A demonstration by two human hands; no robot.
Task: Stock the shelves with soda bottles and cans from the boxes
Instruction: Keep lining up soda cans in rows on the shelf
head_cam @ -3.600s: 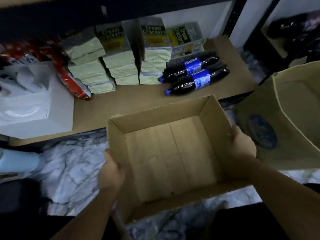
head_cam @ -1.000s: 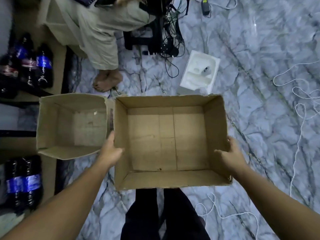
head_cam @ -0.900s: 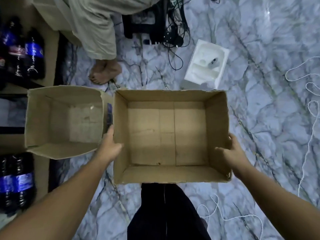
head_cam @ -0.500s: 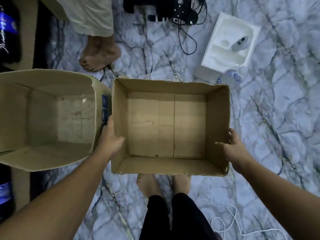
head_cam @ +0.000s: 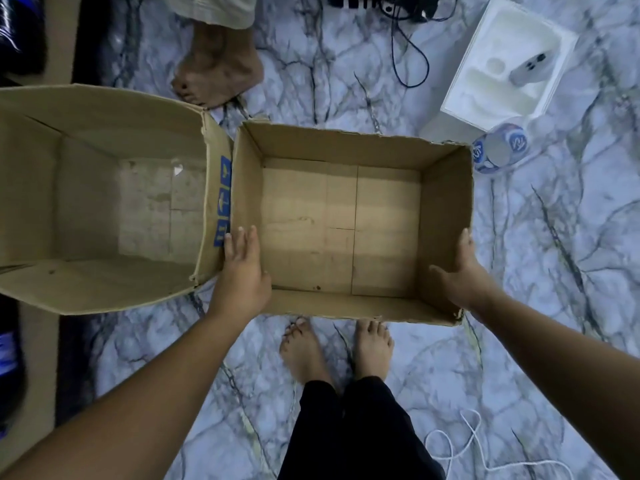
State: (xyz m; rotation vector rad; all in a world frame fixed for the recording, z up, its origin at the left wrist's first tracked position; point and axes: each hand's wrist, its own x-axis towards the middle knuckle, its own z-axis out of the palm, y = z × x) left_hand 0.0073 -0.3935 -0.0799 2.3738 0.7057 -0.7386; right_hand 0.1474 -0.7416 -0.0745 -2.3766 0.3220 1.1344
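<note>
An empty brown cardboard box (head_cam: pixel 346 142) sits low over the marble floor just in front of my bare feet (head_cam: pixel 304 351). My left hand (head_cam: pixel 242 271) grips its left wall, fingers along the rim. My right hand (head_cam: pixel 464 275) clasps its right wall, thumb inside. A second empty box (head_cam: pixel 104 109), with blue print on its side, touches the first on the left. Dark soda bottles with blue labels (head_cam: pixel 10 358) lie on the shelf at the far left edge, mostly cut off.
Another person's bare foot (head_cam: pixel 214 71) stands beyond the boxes. A white foam tray (head_cam: pixel 502 64) and a small blue-and-white bottle (head_cam: pixel 498 148) lie at the back right. Black cables (head_cam: pixel 408 36) run at the top; a white cord (head_cam: pixel 467 445) curls near my right leg.
I turned away from the shelf carrying the empty box. Over the last second it came down beside the second box, and my feet came into view.
</note>
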